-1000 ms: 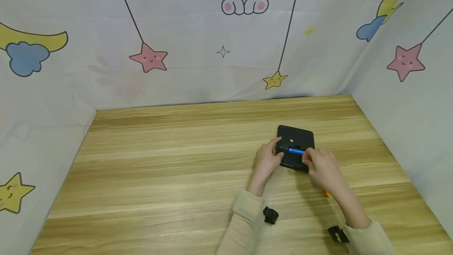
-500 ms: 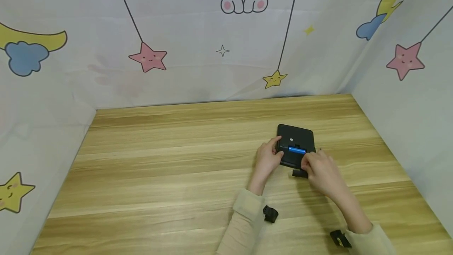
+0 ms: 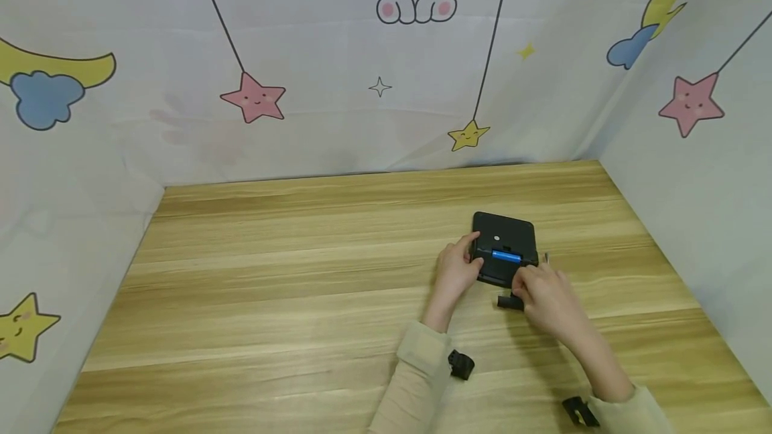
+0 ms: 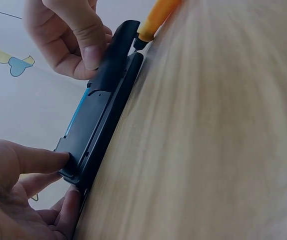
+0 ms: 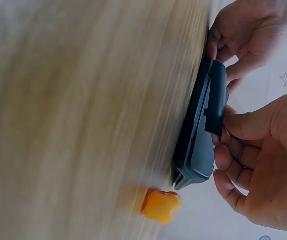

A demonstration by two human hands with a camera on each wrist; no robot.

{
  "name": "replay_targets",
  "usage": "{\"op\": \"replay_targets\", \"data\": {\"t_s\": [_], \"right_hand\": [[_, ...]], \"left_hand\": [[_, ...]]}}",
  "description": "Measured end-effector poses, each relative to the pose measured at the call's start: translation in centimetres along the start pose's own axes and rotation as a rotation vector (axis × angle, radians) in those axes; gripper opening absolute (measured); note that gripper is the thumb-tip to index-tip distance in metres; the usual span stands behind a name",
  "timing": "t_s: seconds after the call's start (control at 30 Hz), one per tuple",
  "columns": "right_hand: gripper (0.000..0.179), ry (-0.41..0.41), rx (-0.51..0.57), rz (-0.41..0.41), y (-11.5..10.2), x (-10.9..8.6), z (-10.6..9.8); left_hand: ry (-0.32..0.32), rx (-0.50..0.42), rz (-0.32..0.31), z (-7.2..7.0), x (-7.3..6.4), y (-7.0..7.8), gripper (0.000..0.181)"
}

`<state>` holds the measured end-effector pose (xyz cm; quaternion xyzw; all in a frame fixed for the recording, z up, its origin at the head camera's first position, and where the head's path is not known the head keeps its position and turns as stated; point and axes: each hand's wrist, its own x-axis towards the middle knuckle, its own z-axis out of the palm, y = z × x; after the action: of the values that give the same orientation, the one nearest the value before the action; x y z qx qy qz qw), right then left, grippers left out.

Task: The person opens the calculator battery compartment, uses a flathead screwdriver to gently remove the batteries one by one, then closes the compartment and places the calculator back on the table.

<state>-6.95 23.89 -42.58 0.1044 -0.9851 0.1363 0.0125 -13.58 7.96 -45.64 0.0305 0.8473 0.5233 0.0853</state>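
Note:
A flat black device (image 3: 504, 228) lies on the table with its back up, its kind not shown. A blue cylindrical battery (image 3: 506, 256) sits in its uncovered slot. My left hand (image 3: 457, 270) grips the device's left edge between thumb and fingers. Just off the near right edge, my right hand (image 3: 549, 293) pinches a black battery cover (image 3: 510, 302) between thumb and fingers. In the right wrist view the cover (image 5: 216, 100) appears in front of the device. A screwdriver with an orange handle (image 5: 162, 206) lies beside the device, mostly hidden by my right hand in the head view.
The wood-grain table (image 3: 271, 286) meets a white printed cloth (image 3: 326, 86) at the back and both sides. Black straps (image 3: 462, 365) hang at both wrists, near the sleeve cuffs.
My right hand has drawn back from the battery slot toward me, and the black cover now shows below the device's near edge. My left hand and the device stay in place.

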Motion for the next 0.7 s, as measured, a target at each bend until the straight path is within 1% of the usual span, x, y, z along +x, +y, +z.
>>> {"op": "replay_targets", "data": {"t_s": [0.23,0.37,0.7], "right_hand": [[0.013,-0.041,0.002,-0.007,-0.19,-0.12,0.18],[0.012,-0.046,-0.003,-0.012,-0.21,-0.1,0.25],[0.012,-0.055,-0.013,-0.013,-0.23,-0.09,0.27]], "left_hand": [[0.0,-0.021,-0.023,0.01,-0.05,-0.01,0.05],[-0.006,-0.026,-0.032,0.05,0.01,-0.05,0.051],[0.001,-0.009,-0.01,0.07,0.03,-0.11,0.05]]}}
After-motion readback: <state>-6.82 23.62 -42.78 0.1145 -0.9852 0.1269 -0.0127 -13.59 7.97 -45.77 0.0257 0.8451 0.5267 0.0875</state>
